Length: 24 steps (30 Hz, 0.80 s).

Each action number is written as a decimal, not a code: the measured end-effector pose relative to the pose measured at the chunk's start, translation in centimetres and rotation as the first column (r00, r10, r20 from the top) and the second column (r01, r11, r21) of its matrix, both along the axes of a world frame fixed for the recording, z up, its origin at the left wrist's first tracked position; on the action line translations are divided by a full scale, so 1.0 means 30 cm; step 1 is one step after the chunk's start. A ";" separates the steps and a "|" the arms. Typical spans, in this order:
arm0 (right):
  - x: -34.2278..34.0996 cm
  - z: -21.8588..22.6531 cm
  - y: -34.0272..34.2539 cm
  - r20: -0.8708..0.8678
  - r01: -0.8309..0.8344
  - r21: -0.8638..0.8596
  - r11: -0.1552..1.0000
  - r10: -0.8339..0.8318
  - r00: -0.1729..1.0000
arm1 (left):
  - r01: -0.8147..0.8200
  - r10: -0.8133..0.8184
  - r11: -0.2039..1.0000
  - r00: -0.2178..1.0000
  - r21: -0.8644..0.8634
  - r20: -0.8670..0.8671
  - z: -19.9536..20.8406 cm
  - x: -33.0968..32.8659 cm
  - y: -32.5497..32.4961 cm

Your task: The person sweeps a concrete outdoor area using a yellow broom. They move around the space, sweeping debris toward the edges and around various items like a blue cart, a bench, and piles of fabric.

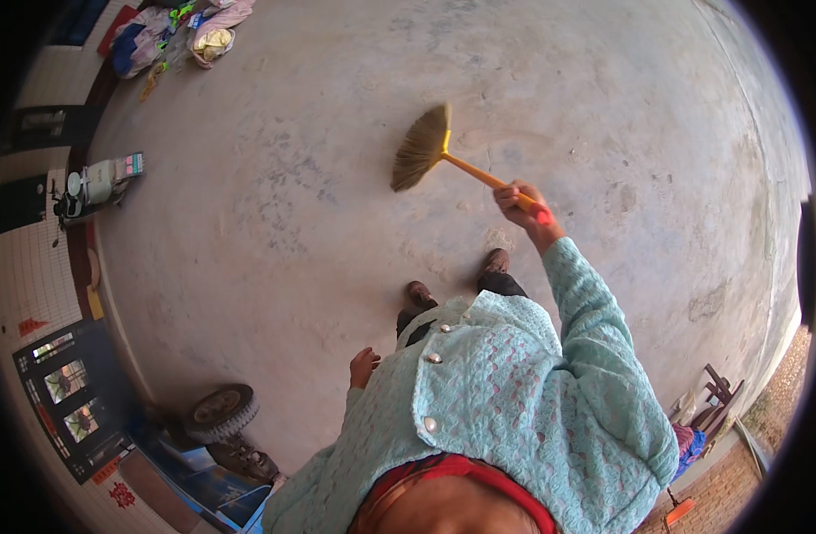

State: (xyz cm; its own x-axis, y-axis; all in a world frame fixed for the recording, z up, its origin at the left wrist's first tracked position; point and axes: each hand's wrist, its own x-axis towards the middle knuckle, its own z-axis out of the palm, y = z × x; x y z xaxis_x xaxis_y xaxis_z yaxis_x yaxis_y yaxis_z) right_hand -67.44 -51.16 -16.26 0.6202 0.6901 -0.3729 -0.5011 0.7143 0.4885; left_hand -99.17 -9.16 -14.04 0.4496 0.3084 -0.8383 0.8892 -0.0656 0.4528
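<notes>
My right hand (520,201) is wrapped round the orange handle of a broom (421,151), close to its red end. The broom points away to the far left, and its fan of brownish bristles is spread over the grey concrete floor (337,240). Yellow binding joins the bristles to the handle. At my left side, beside the hem of my light blue-green knitted cardigan (497,392), hangs my left hand (364,367). Its fingers are loosely bent and a little apart, with nothing visible in them. My brown shoes (494,261) stand on the floor below the broom.
A parked scooter (96,185) stands by the tiled left wall. Piled cloths and bags (181,36) lie at the far left. Near left is a vehicle with a thick-treaded tire (221,412). Wooden furniture (718,400) stands near right, beside a brick-paved strip (733,485).
</notes>
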 end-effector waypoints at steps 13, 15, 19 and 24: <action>-0.146 0.205 -0.694 -0.026 0.106 -0.479 0.871 -0.135 0.990 | -0.078 0.071 0.993 0.994 -0.092 -0.079 -0.030 0.201 -0.137; -0.142 0.289 -0.697 -0.013 0.083 -0.581 0.810 -0.112 0.994 | 0.066 -0.066 0.998 0.998 -0.022 0.000 0.067 0.287 -0.193; -0.169 0.331 -0.662 0.023 0.033 -0.712 0.701 -0.023 0.999 | 0.185 -0.185 0.983 0.982 0.014 0.030 0.103 0.336 -0.215; -0.124 0.446 -0.559 0.195 0.120 -0.651 0.749 0.012 0.981 | -0.101 0.102 0.995 0.991 0.005 -0.087 -0.076 0.251 -0.146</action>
State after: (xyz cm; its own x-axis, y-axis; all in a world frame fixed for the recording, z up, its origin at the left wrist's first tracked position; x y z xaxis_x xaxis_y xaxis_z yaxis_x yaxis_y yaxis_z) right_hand -71.16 -67.92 -2.87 0.7486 0.2779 -0.6020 -0.4810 0.8525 -0.2046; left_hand -91.64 -13.53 -16.33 0.3417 0.3489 -0.8726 0.9271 0.0269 0.3738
